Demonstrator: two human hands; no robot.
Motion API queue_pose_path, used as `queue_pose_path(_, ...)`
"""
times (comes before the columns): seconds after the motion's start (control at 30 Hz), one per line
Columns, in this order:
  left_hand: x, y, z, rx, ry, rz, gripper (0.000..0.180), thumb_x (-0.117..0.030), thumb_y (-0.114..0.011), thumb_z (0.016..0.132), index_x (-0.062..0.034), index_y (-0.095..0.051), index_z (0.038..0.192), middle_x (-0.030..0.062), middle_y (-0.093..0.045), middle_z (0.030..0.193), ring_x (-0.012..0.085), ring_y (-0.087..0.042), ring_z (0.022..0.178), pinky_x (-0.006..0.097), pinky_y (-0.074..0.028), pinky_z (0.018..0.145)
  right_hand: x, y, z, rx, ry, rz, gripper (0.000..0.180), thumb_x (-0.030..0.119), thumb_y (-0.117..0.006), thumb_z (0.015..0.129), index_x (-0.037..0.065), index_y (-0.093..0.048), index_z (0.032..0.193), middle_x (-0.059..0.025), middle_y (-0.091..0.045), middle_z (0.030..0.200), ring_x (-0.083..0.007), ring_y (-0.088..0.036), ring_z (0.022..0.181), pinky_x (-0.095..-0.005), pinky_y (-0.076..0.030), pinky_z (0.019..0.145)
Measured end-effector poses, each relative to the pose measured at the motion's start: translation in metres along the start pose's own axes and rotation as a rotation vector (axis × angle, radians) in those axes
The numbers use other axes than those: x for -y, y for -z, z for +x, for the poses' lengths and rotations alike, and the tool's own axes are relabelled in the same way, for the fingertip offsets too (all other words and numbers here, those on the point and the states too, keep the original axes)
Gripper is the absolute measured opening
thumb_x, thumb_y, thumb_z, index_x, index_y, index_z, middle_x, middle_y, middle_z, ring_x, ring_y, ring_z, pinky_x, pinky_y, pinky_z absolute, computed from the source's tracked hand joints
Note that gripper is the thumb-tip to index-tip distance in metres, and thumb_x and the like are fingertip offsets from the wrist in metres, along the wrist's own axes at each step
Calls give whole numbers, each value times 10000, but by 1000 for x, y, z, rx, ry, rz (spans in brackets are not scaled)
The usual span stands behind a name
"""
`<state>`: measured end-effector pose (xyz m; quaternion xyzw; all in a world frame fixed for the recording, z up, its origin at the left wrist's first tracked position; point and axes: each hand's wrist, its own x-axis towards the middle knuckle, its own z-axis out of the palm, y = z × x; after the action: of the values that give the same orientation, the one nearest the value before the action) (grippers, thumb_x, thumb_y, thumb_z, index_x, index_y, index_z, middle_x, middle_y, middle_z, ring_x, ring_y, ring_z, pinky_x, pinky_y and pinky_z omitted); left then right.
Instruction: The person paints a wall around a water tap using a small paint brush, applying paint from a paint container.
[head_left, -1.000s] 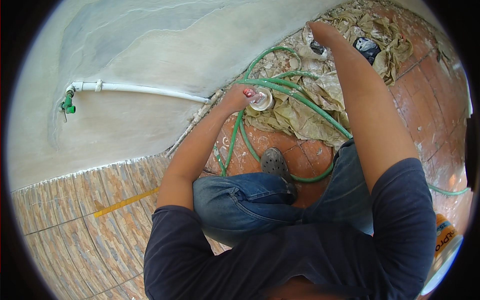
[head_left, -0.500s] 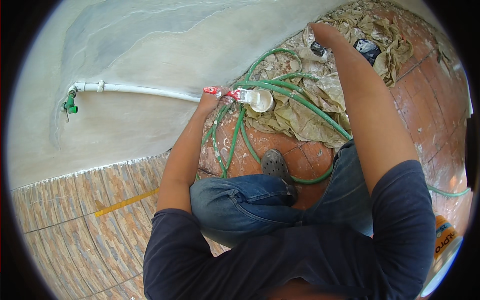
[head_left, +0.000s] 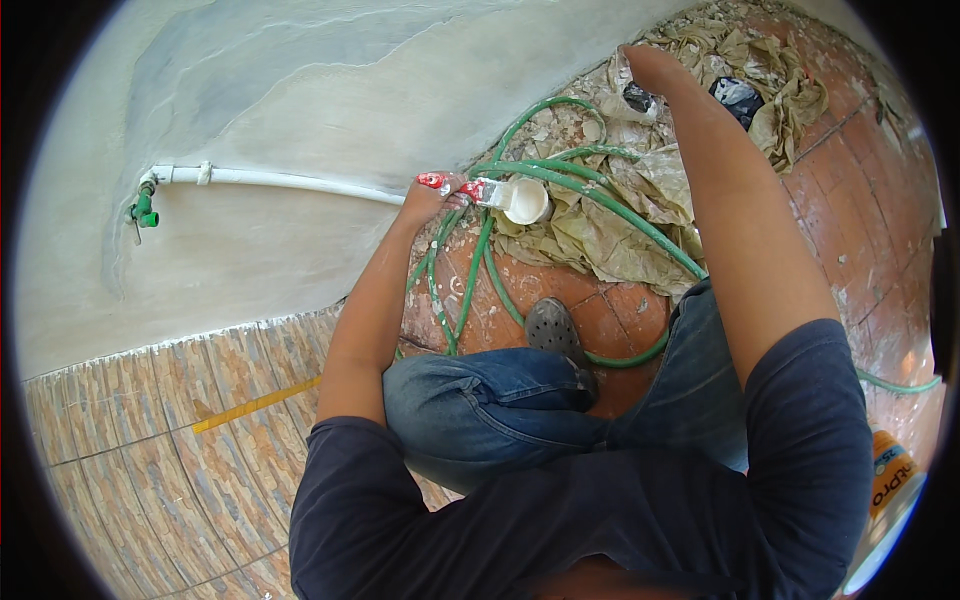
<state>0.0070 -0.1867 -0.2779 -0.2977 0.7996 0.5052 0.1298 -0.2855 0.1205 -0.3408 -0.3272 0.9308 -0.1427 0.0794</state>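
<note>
My left hand (head_left: 428,200) grips the red handle of a paintbrush (head_left: 505,195) whose wide bristles are loaded with white paint. The brush is held level close to the end of a white pipe (head_left: 280,180) that runs along the plastered wall to a green tap (head_left: 143,208). My right arm reaches far out to the crumpled paper sacks (head_left: 620,215), and my right hand (head_left: 640,70) rests among them, fingers hidden, next to a small dark object (head_left: 638,97).
A green hose (head_left: 560,180) lies coiled over the red tile floor (head_left: 860,260) and the sacks. My grey shoe (head_left: 550,328) and bent knee in jeans are below it. Patterned wall tiles (head_left: 150,450) fill the lower left; an orange-and-white container (head_left: 890,480) stands at right.
My left hand has carried the brush left, from over the hose coils to the end of the white pipe. The right arm has stayed in place.
</note>
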Motion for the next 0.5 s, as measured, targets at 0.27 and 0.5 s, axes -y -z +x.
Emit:
queue_pose_path(0.27, -2, -3, -1, -80, -80, 36, 221, -206, -618, 840, 15, -617, 855, 68, -636, 735, 106, -601, 600, 218, -492, 540, 1, -4, 3, 5, -21, -6, 393, 0, -392, 823, 64, -481, 1201, -174, -574, 1108, -328, -553, 1023, -415, -452, 845)
queue_pose_path(0.5, -4, 4, -2, -83, -96, 10, 209, -182, -609, 836, 21, -603, 889, 86, -633, 793, 128, -619, 644, 228, -505, 564, -1, -16, 11, -67, 17, 10, 294, 15, -411, 844, 66, -508, 1117, -176, -583, 1079, -340, -568, 991, -432, -474, 807)
